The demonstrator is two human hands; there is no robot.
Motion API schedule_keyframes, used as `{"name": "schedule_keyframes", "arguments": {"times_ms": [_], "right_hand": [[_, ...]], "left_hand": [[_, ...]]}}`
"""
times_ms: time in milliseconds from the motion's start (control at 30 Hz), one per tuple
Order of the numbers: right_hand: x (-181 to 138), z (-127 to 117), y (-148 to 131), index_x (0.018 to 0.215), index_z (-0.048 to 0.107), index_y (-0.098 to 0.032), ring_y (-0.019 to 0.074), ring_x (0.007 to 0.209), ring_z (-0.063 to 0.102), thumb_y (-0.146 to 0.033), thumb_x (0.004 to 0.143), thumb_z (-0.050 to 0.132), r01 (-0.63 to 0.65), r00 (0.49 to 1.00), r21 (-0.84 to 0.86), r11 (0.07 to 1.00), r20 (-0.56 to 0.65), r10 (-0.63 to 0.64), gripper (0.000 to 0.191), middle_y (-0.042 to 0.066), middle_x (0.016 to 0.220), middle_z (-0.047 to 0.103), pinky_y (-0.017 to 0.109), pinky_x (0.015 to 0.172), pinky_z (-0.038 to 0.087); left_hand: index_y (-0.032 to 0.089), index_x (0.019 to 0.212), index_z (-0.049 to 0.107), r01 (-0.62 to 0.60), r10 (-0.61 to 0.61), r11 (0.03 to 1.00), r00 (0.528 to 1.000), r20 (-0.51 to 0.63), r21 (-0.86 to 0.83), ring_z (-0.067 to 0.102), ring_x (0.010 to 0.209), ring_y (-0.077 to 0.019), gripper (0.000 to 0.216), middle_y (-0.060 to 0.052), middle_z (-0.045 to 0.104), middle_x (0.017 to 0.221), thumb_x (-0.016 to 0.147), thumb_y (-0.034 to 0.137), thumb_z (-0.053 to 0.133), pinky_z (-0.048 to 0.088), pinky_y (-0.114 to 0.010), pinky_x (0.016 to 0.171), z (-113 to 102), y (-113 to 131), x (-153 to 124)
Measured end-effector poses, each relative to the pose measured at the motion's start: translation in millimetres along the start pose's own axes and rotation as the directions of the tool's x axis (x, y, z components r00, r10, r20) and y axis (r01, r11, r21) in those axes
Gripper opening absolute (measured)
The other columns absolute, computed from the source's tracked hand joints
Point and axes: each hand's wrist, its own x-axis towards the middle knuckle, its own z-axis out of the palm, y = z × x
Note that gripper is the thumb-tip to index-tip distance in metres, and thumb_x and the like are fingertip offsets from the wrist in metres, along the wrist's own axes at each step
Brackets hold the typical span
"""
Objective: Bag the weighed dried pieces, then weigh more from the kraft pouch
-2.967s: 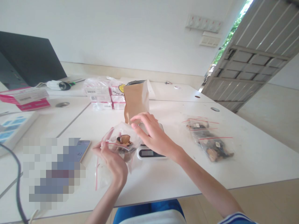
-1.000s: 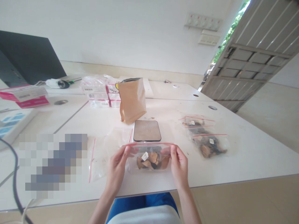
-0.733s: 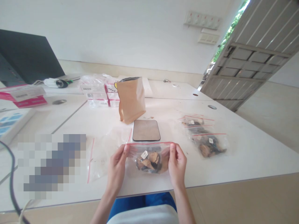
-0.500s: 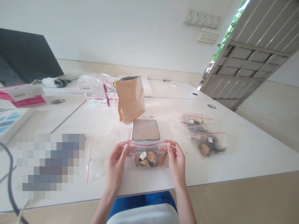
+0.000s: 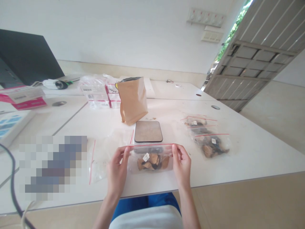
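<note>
So, lower middle of the frame: both hands are on one small clear zip bag with a red strip along the top, held just above the near edge of the white bench. The left hand has its fingers clamped on the bag's left top corner, and the right hand is pinched on the right top corner the same way, so the strip is pulled straight between them. Inside are brown dried chunks and a little white tag.

My read is that this is the sealing bit, with the mouth stretched flat. I can't tell if the strip is already pressed shut. Closing it would mean running a pinch along the red line while keeping it taut, and without crushing the pieces.

Lower left of the bag there's a flat pile of empty clear zip bags lying on the bench. Just behind the held bag sits a small scale with a dark square plate. Out to the middle right is a loose row of filled clear zip bags, well apart from the hands.

Behind the scale stands an upright brown paper pouch with its top open. Left of it is a stack of pink-and-white boxes in plastic wrap, and in the upper left corner a dark screen.
</note>
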Motion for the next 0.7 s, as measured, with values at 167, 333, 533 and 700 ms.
{"name": "schedule_keyframes", "arguments": {"times_ms": [167,333,533,700], "right_hand": [[-1.2,0.7,1.8,0.082,0.064,-0.017,0.0177,0.074,0.062,-0.049,0.083,0.057,0.018,0.999,-0.056,0.998,-0.039,-0.020,0.033,0.006,0.078,0.069,0.029,0.071,0.048],[0.4,0.7,-0.6,0.078,0.062,-0.018,0.0173,0.073,0.062,-0.052,0.084,0.054,0.029,0.999,0.002,1.000,0.019,-0.029,0.036,0.004,0.074,0.067,0.028,0.071,0.048],[-0.7,0.9,-3.7,0.082,0.060,-0.019,0.0181,0.078,0.063,-0.048,0.078,0.063,-0.020,0.989,0.101,0.995,0.147,0.005,0.029,0.004,0.079,0.067,0.030,0.075,0.050],[-0.7,-1.1,-6.5,0.080,0.061,-0.019,0.0185,0.080,0.063,-0.043,0.075,0.067,-0.045,0.986,0.144,0.989,0.163,0.021,0.025,0.004,0.081,0.067,0.031,0.077,0.051]], "left_hand": [[0.020,0.089,0.062,0.010,-0.008,1.000,0.998,-0.057,0.028,0.064,0.086,-0.0211,0.041,-0.007,0.070,0.090,0.082,0.058,0.050,0.047,-0.031,0.075,2.9,-1.0,-2.0],[0.019,0.080,0.059,-0.046,0.045,0.994,0.999,-0.016,-0.096,0.062,0.080,-0.0177,0.038,-0.004,0.066,0.079,0.085,0.055,0.049,0.047,-0.028,0.075,1.8,1.2,-0.5],[0.018,0.085,0.058,-0.053,0.085,0.951,0.992,0.091,-0.304,0.059,0.084,-0.0157,0.026,-0.002,0.064,0.084,0.080,0.044,0.063,0.046,-0.025,0.077,2.1,6.1,-3.4],[0.017,0.084,0.062,0.025,0.030,0.934,0.988,0.148,-0.356,0.060,0.085,-0.0161,0.025,-0.003,0.065,0.084,0.078,0.041,0.066,0.046,-0.025,0.079,-1.0,0.8,-2.6]]}}
